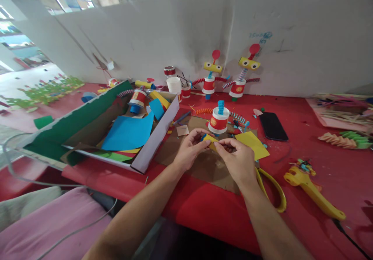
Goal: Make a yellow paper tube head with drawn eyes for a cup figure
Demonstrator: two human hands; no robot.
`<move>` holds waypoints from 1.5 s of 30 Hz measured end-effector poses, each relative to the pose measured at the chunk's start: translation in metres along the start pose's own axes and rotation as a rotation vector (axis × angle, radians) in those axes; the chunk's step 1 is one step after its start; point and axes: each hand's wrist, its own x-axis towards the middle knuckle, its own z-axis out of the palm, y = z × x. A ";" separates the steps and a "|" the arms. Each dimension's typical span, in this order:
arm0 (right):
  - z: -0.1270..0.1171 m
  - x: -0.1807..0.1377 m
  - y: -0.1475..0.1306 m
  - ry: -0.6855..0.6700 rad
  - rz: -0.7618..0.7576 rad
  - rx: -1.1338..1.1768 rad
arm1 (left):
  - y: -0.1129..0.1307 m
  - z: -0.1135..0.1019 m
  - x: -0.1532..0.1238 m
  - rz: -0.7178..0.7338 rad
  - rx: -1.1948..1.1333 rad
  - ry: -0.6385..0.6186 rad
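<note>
Between my hands is a small rolled piece of yellow paper (211,139), with some blue showing at its left end. My left hand (190,148) pinches that left end. At the other end the fingers of my right hand (234,155) are closed on the same roll. Just beyond stands an upturned red-and-white paper cup (219,121) with a folded blue paper spring (221,107) on top and spring arms at its sides. A flat yellow paper sheet (253,145) lies right of my right hand. Yellow-handled scissors (272,188) rest partly behind my right wrist.
Two finished-looking cup figures (208,84) (237,88) stand by the white wall. An open box (159,141) with coloured paper is at left. At right lie a black phone (273,126) and a yellow glue gun (313,192) with a cord. Brown cardboard (204,170) lies beneath my hands.
</note>
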 end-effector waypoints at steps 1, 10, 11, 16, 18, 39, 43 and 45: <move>0.000 0.000 0.000 0.006 -0.017 -0.011 | 0.000 0.000 0.000 0.004 -0.005 0.014; -0.003 -0.002 -0.005 0.115 -0.294 -0.151 | 0.011 -0.005 0.001 0.103 -0.095 0.132; -0.003 -0.003 -0.006 0.145 -0.331 -0.174 | 0.012 -0.007 0.001 0.119 -0.102 0.144; -0.002 -0.006 -0.007 0.250 -0.429 -0.212 | 0.018 -0.013 0.001 0.178 -0.135 0.178; -0.002 -0.007 -0.008 0.258 -0.431 -0.188 | 0.020 -0.014 0.000 0.183 -0.146 0.180; 0.009 -0.002 0.004 0.031 0.150 0.513 | 0.022 -0.011 -0.006 0.179 -0.133 0.155; 0.009 -0.003 0.002 0.035 0.160 0.535 | 0.022 -0.011 -0.006 0.179 -0.128 0.161; 0.009 -0.003 0.001 0.041 0.148 0.532 | 0.022 -0.011 -0.006 0.179 -0.124 0.163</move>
